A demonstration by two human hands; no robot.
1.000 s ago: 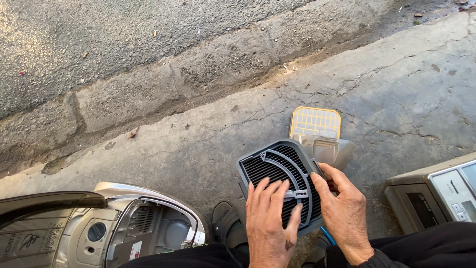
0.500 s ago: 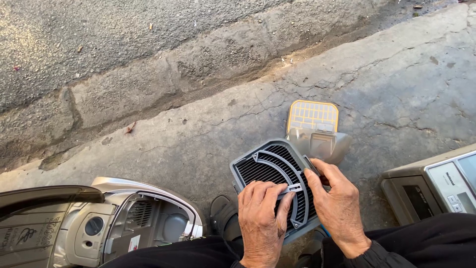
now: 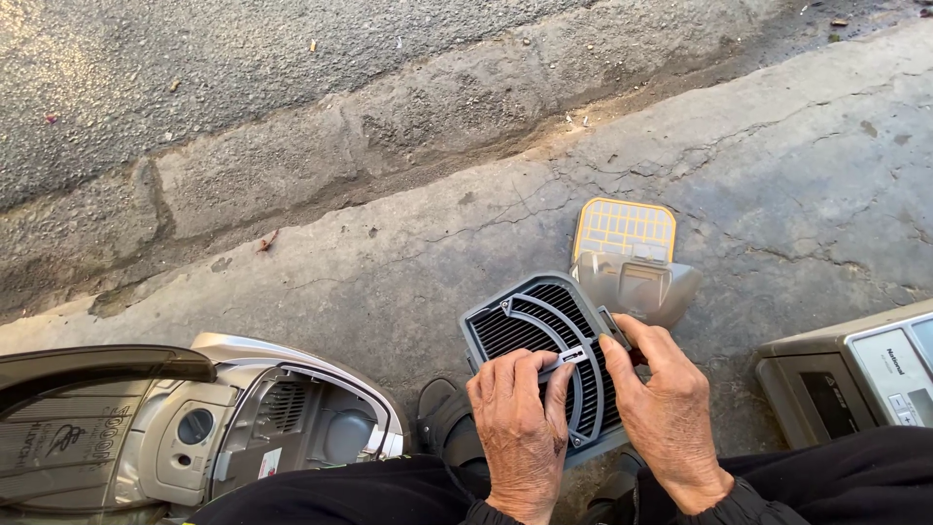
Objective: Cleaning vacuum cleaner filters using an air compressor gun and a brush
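Note:
A dark grey slatted filter grille (image 3: 530, 331) with a curved grey locking arm across it is held over my lap. My left hand (image 3: 520, 428) lies on its lower left part, fingers curled onto the arm's white tab. My right hand (image 3: 666, 408) grips the grille's right edge, thumb beside the tab. Just beyond the grille, a yellow-framed filter (image 3: 624, 229) and a light grey plastic cover (image 3: 637, 282) lie on the concrete.
An opened silver vacuum cleaner body (image 3: 243, 418) with a dark translucent lid sits at the lower left. A grey appliance with a control panel (image 3: 855, 374) stands at the right. A cracked concrete kerb (image 3: 321, 165) and asphalt run behind.
The grille has been shifted slightly left and nearer to me. My left fingers have curled from flat onto the locking arm's tab, and my right thumb has closed in beside it.

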